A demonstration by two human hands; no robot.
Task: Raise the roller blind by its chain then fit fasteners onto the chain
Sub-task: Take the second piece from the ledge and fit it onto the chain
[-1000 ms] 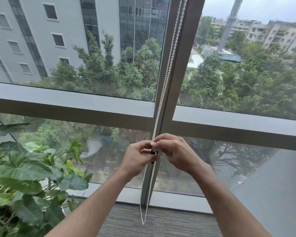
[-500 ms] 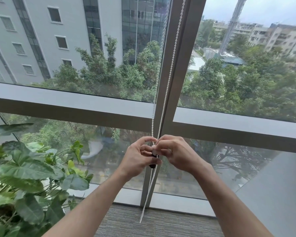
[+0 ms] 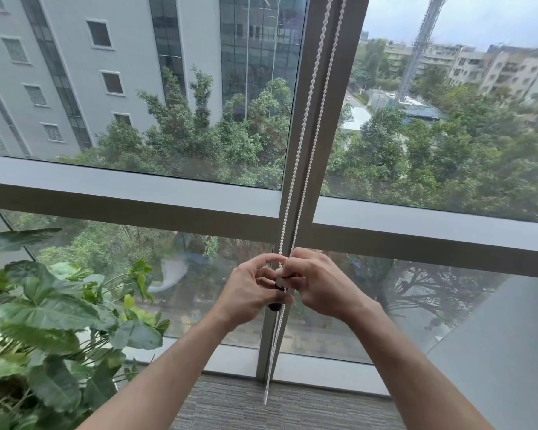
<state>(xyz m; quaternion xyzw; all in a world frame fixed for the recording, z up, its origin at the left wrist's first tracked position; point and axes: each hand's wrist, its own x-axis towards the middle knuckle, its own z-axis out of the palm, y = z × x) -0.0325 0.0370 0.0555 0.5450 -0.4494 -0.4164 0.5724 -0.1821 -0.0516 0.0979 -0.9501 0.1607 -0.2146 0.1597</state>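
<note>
Glass window [image 3: 137, 88] shows bare, so the blind seems raised already; you're on the fastener step. White bead chain [image 3: 305, 135] hangs down the frame post [image 3: 326, 119] into your hands. Left hand [image 3: 249, 293] and right hand [image 3: 320, 287] meet, fingers curled, pinching a small white fastener [image 3: 282, 281] on the chain, steadying it while you clip. Dark piece [image 3: 274, 306] below: unclear.

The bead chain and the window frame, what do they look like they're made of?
Bead chain: probably white plastic, judging by its small uniform matte beads on a thin cord. Window frame: likely aluminium with a matte grey-brown coating, given its flat, sharp-edged profiles. Neither is certain from sight alone.
</note>
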